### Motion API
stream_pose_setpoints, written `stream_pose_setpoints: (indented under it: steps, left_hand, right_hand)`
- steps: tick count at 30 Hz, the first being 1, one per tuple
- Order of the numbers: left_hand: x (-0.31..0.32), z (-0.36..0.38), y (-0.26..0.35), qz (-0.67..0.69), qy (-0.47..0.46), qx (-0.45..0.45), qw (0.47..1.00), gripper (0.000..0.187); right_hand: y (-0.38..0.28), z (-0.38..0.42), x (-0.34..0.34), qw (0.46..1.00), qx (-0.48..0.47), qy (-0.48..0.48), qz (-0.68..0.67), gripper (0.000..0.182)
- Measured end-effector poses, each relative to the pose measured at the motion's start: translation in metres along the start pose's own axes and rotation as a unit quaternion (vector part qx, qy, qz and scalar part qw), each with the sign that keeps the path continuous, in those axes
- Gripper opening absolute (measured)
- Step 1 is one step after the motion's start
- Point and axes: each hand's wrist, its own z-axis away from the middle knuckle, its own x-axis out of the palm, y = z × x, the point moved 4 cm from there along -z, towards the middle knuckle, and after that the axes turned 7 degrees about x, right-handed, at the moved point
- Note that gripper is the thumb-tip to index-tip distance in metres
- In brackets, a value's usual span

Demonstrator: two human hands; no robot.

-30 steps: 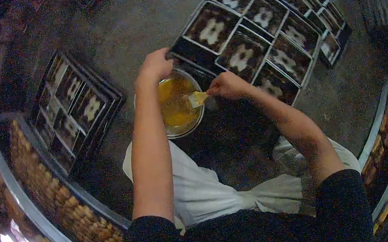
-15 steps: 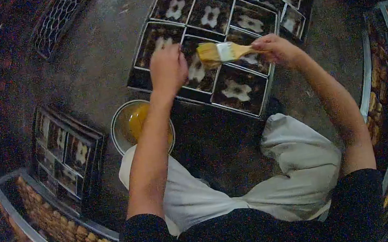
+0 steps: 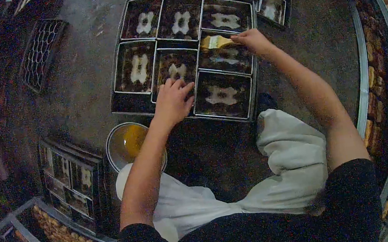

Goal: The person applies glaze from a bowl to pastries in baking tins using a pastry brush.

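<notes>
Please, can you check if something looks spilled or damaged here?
The dark rectangular tins in the large black tray have pale, irregular patches on their bottoms, perhaps worn coating, but the pattern repeats. I see no spill around the round metal bowl of yellow liquid, though dim grain could hide drips.

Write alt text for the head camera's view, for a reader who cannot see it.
A person's right hand holds a flat, yellow-bristled brush over dark, rectangular metal tins, grouped, while the left hand, fingers spread, reaches over them. A round metal bowl holding yellow liquid sits nearby.
</notes>
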Motion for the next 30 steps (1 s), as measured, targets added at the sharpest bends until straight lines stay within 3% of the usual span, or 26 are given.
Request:
stream_pose_setpoints:
  steps: [1, 4, 7, 10, 13, 16, 19, 23, 25, 27, 29, 30]
  left_hand:
    - [0.0, 0.0, 0.001, -0.001, -0.008, 0.004, 1.0, 0.034]
    - [0.006, 0.001, -0.002, 0.004, -0.003, 0.0, 1.0, 0.033]
    - [0.003, 0.001, -0.003, 0.008, 0.007, -0.008, 1.0, 0.03]
    - [-0.001, -0.001, -0.008, 0.008, -0.013, -0.013, 1.0, 0.029]
    - [-0.003, 0.001, -0.01, -0.002, -0.023, -0.025, 0.999, 0.03]
    - [0.001, 0.007, -0.015, 0.013, -0.035, -0.036, 0.999, 0.03]
    - [0.0, 0.011, -0.016, -0.002, -0.039, -0.038, 0.999, 0.03]
    - [-0.001, 0.017, -0.02, 0.006, -0.011, -0.033, 0.999, 0.028]
    - [0.001, 0.019, -0.02, 0.014, -0.001, -0.033, 0.999, 0.027]
    - [-0.002, 0.016, -0.017, 0.007, -0.013, -0.037, 0.999, 0.026]
    - [-0.003, 0.013, -0.015, 0.006, -0.011, -0.032, 0.999, 0.026]
    - [-0.004, 0.012, -0.015, 0.011, -0.002, -0.026, 1.0, 0.026]
  right_hand:
    - [0.0, -0.005, 0.002, 0.999, 0.043, 0.017, 0.01, 0.04]
    - [-0.016, -0.001, -0.006, 0.979, 0.044, 0.07, 0.186, 0.041]
    - [-0.031, 0.005, -0.033, 0.934, 0.135, 0.046, 0.327, 0.038]
    - [-0.066, 0.033, -0.05, 0.911, 0.088, 0.059, 0.399, 0.031]
    - [-0.072, 0.023, -0.03, 0.918, 0.076, 0.067, 0.383, 0.036]
    - [-0.084, 0.0, 0.005, 0.949, 0.001, 0.125, 0.291, 0.035]
    - [-0.086, -0.012, 0.024, 0.961, 0.038, 0.102, 0.256, 0.034]
    - [-0.055, -0.019, 0.017, 0.976, -0.01, -0.031, 0.215, 0.037]
    - [-0.009, -0.04, 0.034, 0.971, -0.084, -0.111, 0.195, 0.035]
    - [0.006, -0.044, 0.036, 0.964, -0.04, -0.153, 0.212, 0.031]
    - [-0.012, -0.025, 0.012, 0.945, 0.121, -0.154, 0.263, 0.026]
    - [-0.026, -0.015, 0.002, 0.939, 0.096, -0.116, 0.308, 0.024]
